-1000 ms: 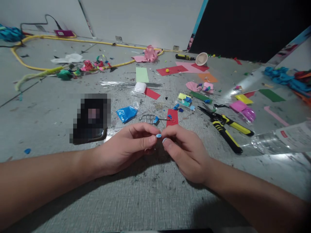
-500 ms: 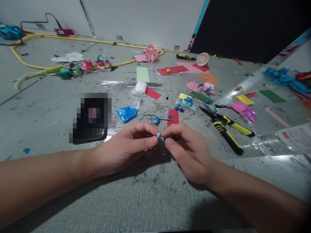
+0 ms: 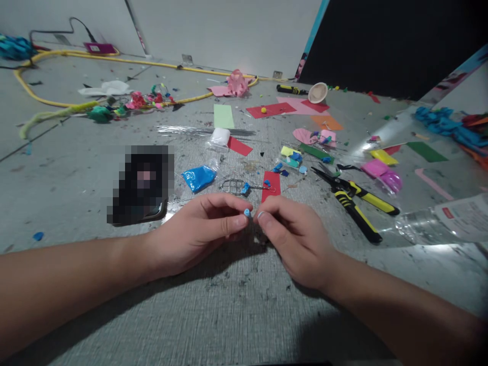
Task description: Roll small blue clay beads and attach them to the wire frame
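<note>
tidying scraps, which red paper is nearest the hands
The red paper just beyond the right hand, with a blue bit on it; the others lie farther away.

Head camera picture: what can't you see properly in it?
All in the head view:
Blue piece: partly hidden by the fingers of the left hand; too small to tell its exact shape.
Right hand: its own curled fingers hide whether it holds anything.
Dark device: mostly covered by blurry blocks.
Bottle: cut off by the right edge; label writing too blurred.
</note>
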The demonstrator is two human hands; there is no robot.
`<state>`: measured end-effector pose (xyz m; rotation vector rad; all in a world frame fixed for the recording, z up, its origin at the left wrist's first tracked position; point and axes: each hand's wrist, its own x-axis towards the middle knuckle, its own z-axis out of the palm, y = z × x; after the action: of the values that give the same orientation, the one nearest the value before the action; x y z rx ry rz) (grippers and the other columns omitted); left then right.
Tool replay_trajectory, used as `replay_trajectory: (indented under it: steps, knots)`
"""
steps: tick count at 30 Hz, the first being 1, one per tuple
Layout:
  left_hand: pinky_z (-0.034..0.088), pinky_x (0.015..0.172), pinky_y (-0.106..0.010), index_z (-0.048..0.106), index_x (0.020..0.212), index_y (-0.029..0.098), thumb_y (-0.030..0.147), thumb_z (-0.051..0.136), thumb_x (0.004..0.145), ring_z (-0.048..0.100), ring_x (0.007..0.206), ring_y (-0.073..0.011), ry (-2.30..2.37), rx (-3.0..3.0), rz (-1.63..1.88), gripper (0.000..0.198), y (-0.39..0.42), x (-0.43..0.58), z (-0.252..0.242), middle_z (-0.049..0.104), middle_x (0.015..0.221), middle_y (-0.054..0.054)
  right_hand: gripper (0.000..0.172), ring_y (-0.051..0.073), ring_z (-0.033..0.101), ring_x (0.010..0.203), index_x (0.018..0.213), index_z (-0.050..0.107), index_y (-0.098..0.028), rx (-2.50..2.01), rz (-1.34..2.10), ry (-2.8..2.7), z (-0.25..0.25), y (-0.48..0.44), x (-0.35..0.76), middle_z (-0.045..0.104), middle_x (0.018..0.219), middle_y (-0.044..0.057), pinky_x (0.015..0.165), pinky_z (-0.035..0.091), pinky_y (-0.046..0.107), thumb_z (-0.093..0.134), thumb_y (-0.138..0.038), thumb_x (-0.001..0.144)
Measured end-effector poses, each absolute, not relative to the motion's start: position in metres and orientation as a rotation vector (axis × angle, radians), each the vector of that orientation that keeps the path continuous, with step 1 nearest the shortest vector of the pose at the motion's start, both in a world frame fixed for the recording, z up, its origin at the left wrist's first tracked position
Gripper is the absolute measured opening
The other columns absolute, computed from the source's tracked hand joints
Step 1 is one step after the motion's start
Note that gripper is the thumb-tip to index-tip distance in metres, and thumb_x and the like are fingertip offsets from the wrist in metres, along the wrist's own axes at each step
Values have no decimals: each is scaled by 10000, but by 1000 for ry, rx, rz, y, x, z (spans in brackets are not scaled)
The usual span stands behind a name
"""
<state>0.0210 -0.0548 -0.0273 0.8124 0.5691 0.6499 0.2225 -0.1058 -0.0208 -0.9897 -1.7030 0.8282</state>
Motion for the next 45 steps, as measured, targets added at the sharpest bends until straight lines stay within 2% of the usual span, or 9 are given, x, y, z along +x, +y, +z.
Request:
replay_trajectory:
  steps: [5, 10, 16, 27, 34, 45]
  knots:
    - [598, 765, -234, 834, 893, 202, 201, 990, 772, 743, 839, -147, 598, 810, 658, 198, -55, 21, -23, 773, 898, -21, 329, 105, 484, 635, 795, 558, -204, -980, 1020, -1743, -22, -106, 221, 540, 712, -36, 588, 391, 261, 514, -289, 1110]
    - [598, 774, -226, 826, 890, 199, 178, 971, 793, 752, 828, -137, 562, 815, 657, 176, -55, 22, -24, 794, 902, -22, 385, 106, 428, 620, 754, 485, -214, -945, 1071, -1727, -25, -105, 222, 466, 690, -50, 580, 358, 271, 480, -302, 1129]
    - [602, 793, -236, 820, 879, 193, 183, 970, 795, 746, 819, -133, 561, 836, 653, 173, -54, 22, -26, 796, 892, -20, 386, 110, 411, 615, 752, 467, -220, -947, 1071, -1735, -25, -105, 223, 451, 690, -52, 578, 350, 279, 474, -299, 1129]
    - [588, 731, -215, 809, 828, 171, 141, 955, 797, 712, 781, -125, 548, 852, 642, 152, -53, 22, -24, 755, 853, -18, 406, 113, 393, 600, 727, 423, -227, -986, 1082, -1742, -24, -105, 223, 429, 672, -52, 572, 341, 284, 464, -312, 1122]
    - [618, 782, -207, 813, 847, 162, 109, 920, 841, 758, 802, -122, 455, 807, 608, 120, -53, 22, -24, 774, 856, -20, 407, 112, 390, 604, 728, 422, -225, -1001, 1090, -1729, -27, -107, 224, 418, 668, -54, 568, 319, 289, 467, -302, 1125]
    - [592, 768, -190, 808, 844, 164, 122, 922, 844, 721, 783, -103, 480, 839, 609, 122, -52, 22, -24, 750, 839, -7, 403, 109, 386, 595, 719, 419, -223, -997, 1060, -1756, -23, -106, 224, 410, 658, -56, 558, 301, 290, 478, -277, 1114]
